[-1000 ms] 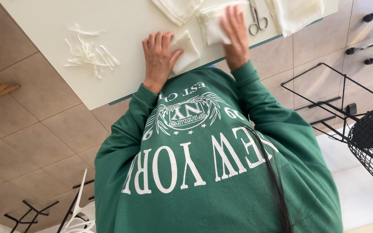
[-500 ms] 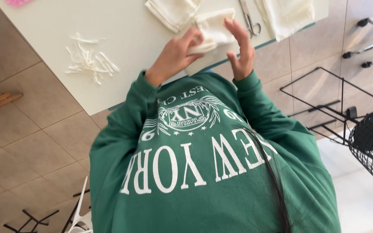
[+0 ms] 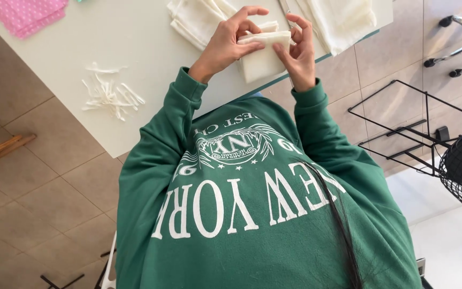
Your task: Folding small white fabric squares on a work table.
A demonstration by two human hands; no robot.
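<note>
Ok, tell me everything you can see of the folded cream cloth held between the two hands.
The folded cream cloth is a small off-white fabric piece, soft and matte, folded into a thick rectangle with layered edges along its top. It is lifted just over the near edge of the white table. The left hand pinches its upper edge and the right hand grips its other side.

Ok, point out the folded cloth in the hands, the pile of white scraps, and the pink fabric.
folded cloth [image 3: 263,59], head view, on its flat face between the hands
white scraps [image 3: 110,91], head view, middle of the pile
pink fabric [image 3: 25,13], head view, middle of its visible part
</note>
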